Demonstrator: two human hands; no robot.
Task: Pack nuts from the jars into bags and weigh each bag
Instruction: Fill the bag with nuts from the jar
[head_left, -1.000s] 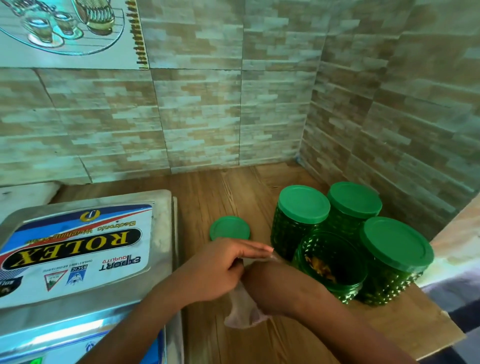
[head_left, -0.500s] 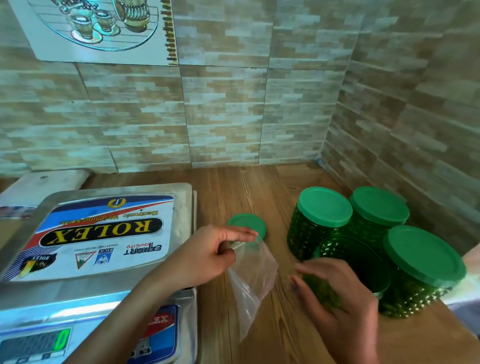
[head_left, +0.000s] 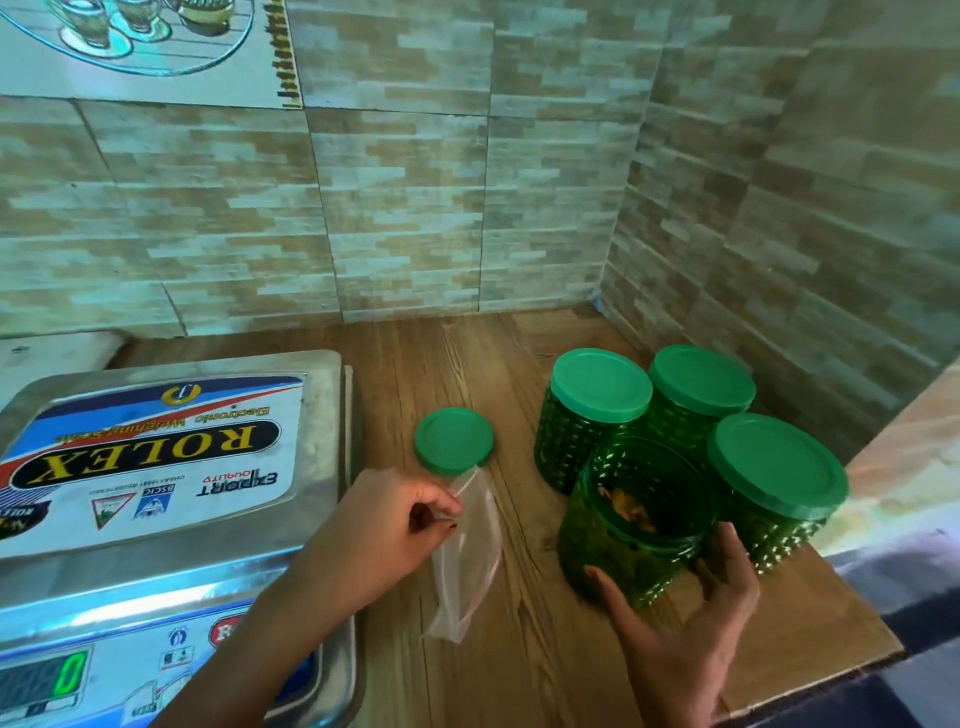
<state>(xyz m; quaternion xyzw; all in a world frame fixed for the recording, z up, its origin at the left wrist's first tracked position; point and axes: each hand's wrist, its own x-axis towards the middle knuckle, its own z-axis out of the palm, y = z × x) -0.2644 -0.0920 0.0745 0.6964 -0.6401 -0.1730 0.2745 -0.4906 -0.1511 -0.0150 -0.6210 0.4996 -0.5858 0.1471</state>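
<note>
My left hand (head_left: 382, 535) pinches the top edge of a clear plastic bag (head_left: 467, 556), which hangs limp above the wooden counter (head_left: 519, 649). An open green studded jar (head_left: 631, 525) with nuts inside stands front centre-right. My right hand (head_left: 680, 623) grips this jar from the near side, thumb on its left and fingers on its right. The jar's loose green lid (head_left: 453, 440) lies flat on the counter beyond the bag. A steel weighing scale (head_left: 156, 467) sits at the left, and its display (head_left: 70, 678) reads 0.
Three closed green jars (head_left: 597, 410) (head_left: 698, 395) (head_left: 774, 488) cluster behind and beside the open one, close to the tiled right wall (head_left: 805, 234). The counter's right edge (head_left: 852, 623) drops off near my right hand. A tiled back wall closes the far side.
My right hand has left the bag, reached to the open jar and now grips it. My left hand keeps holding the bag, which now hangs open-mouthed and limp. The camera view has shifted.
</note>
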